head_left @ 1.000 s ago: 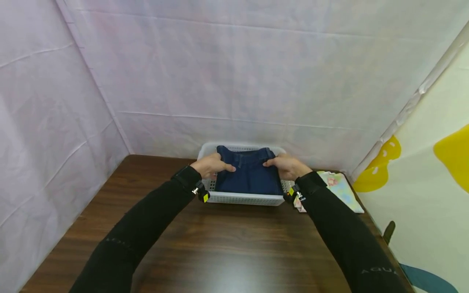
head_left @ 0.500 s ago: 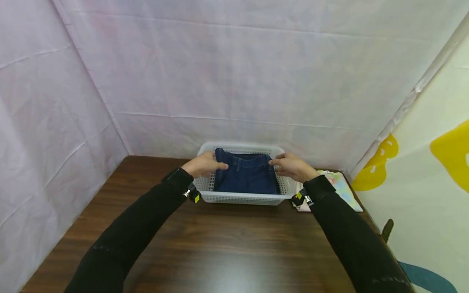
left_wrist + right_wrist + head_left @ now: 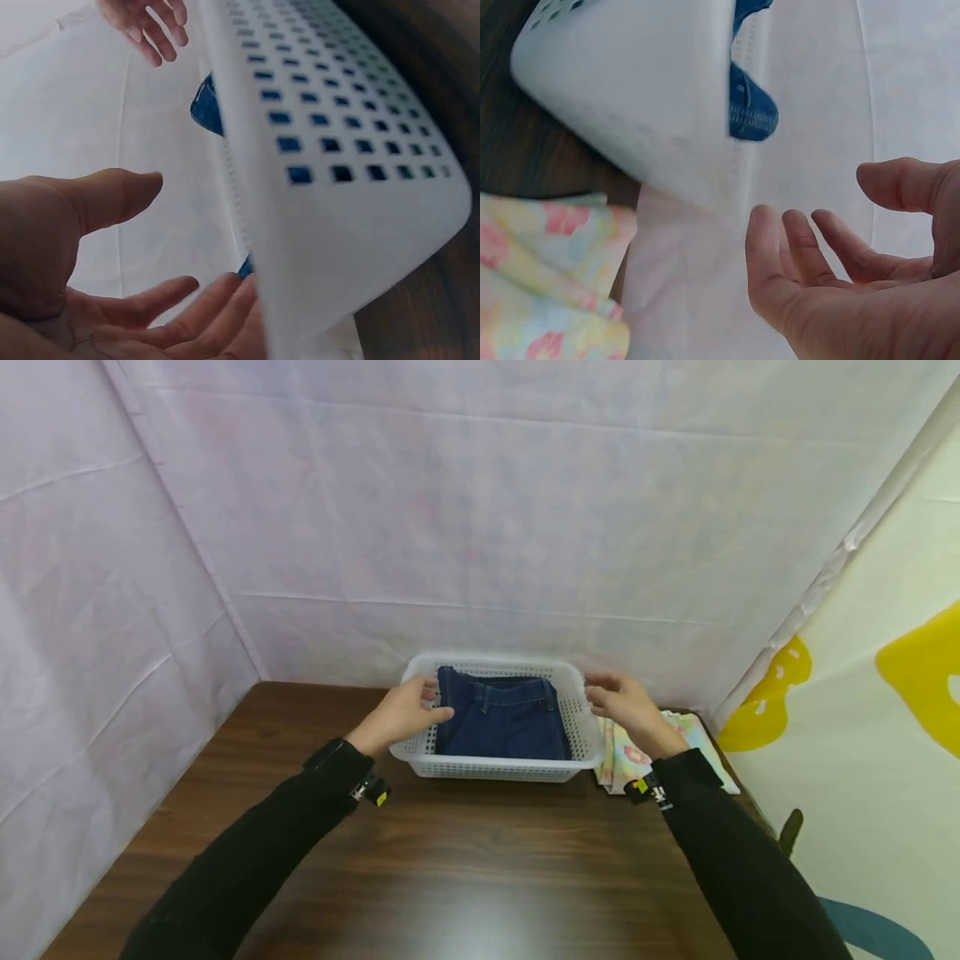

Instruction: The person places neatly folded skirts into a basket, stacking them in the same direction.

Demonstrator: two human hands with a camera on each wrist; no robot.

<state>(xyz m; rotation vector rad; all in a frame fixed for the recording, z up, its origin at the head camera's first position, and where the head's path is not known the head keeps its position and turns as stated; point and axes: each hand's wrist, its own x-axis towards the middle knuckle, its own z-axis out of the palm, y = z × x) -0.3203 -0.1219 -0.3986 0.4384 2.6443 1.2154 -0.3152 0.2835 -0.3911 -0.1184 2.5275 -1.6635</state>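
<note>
See the jeans folded inside the basket, waistband toward the far side, on the far part of the bench. Note the left hand at the left rim, fingers apart and holding nothing; cannot tell whether touching the basket. Note the right hand beside the right rim, fingers loosely apart, likewise holding nothing. Taking this as settling the jeans, ease raised waistband corners down evenly, avoid tipping the basket, and keep clear of the floral cloth at right. Find no readable brand or writing.
</note>
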